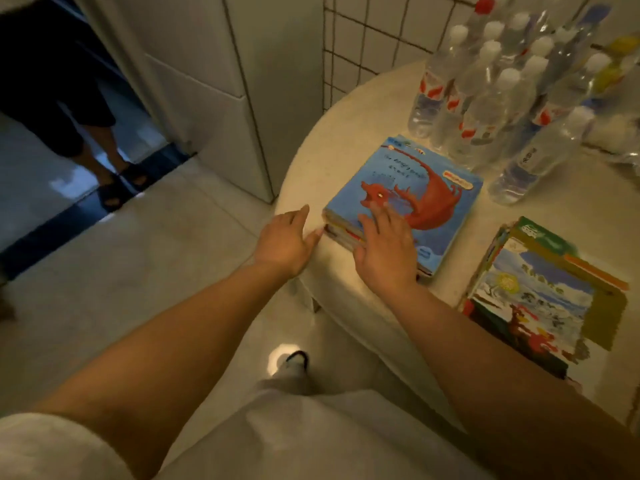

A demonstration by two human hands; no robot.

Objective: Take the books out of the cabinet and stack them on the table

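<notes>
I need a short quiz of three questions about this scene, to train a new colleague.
1. True or false: the right hand lies flat on the blue book with a red dragon cover.
2. How many book stacks are on the round cream table?
3. What stands behind the blue book: A) clear plastic water bottles, B) cups?

Key: 1 true. 2 two: the blue-topped stack and the stack topped by a snowy-scene book. 3 A. The left hand holds nothing.
</notes>
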